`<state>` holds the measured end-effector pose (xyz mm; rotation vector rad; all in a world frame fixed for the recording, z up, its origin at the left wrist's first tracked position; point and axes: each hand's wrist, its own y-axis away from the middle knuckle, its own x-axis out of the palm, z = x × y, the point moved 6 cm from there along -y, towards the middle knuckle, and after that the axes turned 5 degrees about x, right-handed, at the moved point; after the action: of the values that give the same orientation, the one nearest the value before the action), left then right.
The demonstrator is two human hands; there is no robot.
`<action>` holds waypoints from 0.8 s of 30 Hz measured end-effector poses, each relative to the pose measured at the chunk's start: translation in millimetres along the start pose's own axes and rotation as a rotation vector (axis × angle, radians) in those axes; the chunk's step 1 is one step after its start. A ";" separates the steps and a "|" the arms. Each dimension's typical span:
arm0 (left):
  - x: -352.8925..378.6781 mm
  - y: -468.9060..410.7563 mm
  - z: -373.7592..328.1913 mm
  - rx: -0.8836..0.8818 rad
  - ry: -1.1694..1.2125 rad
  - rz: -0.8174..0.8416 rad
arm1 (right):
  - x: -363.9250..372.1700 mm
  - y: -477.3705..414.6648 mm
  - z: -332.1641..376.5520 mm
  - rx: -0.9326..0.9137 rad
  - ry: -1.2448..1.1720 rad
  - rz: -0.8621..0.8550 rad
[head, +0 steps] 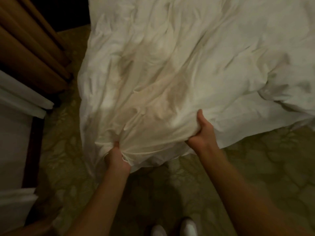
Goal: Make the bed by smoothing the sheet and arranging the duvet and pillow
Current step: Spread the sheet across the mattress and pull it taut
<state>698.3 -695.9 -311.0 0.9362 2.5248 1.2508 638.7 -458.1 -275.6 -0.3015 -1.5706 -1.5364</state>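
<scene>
The near edge of the duvet, bunched in the left hand and right hand, should be pulled evenly until creases are flattened.

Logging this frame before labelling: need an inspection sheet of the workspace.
Surface: covered by white bedding, wrinkled throughout.
Job's things: the bedding, heaped thicker at the right, sheet or duvet unclear; no pillow seen.
Clutter: nothing seen.
Grippers: left hand and right hand each grip bunched bedding at its near edge.
Cables: nothing seen.
Surroundings: patterned carpet, brown curtains at left, white shoes at the bottom edge.
</scene>
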 end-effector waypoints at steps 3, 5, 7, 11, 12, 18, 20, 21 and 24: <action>-3.2 10.0 10.3 0.046 0.100 0.012 | -8.5 11.4 2.9 -0.074 0.075 -0.094; 10.7 31.8 35.0 0.008 0.202 0.228 | -37.1 23.4 2.4 -0.129 0.082 -0.173; 19.9 61.8 66.5 -0.078 0.277 0.377 | -54.3 37.0 7.0 -0.183 0.120 -0.241; 40.9 109.2 120.8 -0.203 0.234 0.454 | -44.1 46.8 4.8 -0.206 0.141 -0.244; 50.5 113.2 122.4 -0.190 0.205 0.454 | -43.3 46.3 5.0 -0.209 0.139 -0.248; 113.4 89.6 88.0 -0.135 0.360 0.518 | -52.1 49.4 21.0 -0.240 0.087 -0.185; 119.6 90.9 82.9 -0.109 0.350 0.532 | -51.4 46.8 23.9 -0.176 0.063 -0.127; 117.9 90.0 82.4 -0.085 0.339 0.511 | -50.3 44.3 27.6 -0.148 0.046 -0.100; 100.9 82.3 80.1 0.014 0.275 0.424 | -46.5 36.3 53.4 -0.088 -0.037 -0.027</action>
<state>689.4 -545.2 -286.8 1.4505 2.6241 1.5743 669.0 -384.4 -275.5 -0.3605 -1.5436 -1.6320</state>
